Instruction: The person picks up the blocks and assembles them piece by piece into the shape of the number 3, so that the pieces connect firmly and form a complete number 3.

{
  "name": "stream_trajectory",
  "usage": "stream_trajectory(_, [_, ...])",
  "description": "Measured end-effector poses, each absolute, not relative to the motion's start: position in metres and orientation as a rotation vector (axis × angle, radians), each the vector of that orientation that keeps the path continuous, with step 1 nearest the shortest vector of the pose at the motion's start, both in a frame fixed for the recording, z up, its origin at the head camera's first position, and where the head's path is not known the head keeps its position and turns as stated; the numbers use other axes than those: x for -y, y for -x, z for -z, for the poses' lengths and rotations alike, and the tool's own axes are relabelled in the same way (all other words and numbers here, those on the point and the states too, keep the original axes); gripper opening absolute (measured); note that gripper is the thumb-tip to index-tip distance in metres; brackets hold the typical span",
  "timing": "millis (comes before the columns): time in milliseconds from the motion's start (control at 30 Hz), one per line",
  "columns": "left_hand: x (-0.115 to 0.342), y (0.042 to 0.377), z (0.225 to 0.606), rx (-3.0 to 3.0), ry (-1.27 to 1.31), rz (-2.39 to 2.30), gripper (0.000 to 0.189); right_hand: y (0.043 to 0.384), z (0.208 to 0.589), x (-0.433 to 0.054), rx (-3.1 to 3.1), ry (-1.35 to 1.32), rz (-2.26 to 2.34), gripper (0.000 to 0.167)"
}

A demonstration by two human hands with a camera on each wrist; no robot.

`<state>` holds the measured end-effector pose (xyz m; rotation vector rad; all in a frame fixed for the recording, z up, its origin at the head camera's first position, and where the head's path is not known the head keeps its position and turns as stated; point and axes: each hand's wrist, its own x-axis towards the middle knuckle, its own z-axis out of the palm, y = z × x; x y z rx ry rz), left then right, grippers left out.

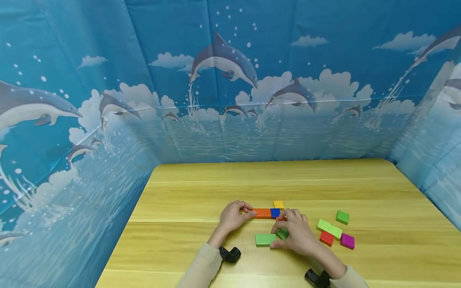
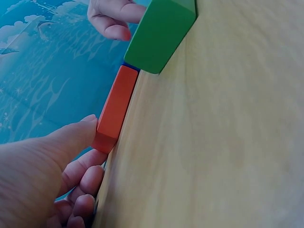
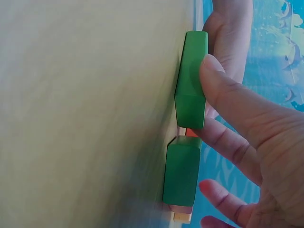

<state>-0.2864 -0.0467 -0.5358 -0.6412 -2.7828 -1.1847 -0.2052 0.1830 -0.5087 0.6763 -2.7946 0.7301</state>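
A blue fabric backdrop printed with dolphins point(image 1: 223, 136) stands behind a yellow wood-grain counter point(image 1: 173, 232). At the counter, the right hand's point(image 1: 297, 236) grip pinches a long green rectangular block point(image 1: 264, 240) by its right end. Beyond it, the left hand's point(image 1: 232, 217) grip pinches a long orange rectangular block point(image 1: 261, 213), whose right end meets a small blue block point(image 1: 275, 213).

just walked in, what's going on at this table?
A person's left hand pinches one end of an orange block on the table; its other end meets a blue block, with a yellow block just beyond that. The right hand pinches a long green block nearer the person. A red block and a purple block lie off to the right, among others.
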Motion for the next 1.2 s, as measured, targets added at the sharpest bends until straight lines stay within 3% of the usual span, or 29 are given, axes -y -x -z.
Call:
stream_trajectory(900, [0.046, 0.286, 0.536, 2.805, 0.611, 1.194, 0.023, 0.206, 0.504, -0.189, 2.761, -0.684, -0.801, 0.026])
stream_trajectory(1200, [0.047, 0.286, 0.534, 2.784, 0.648, 1.201, 0.023, 0.211, 0.469, -0.255, 2.440, -0.462, -0.870, 0.012])
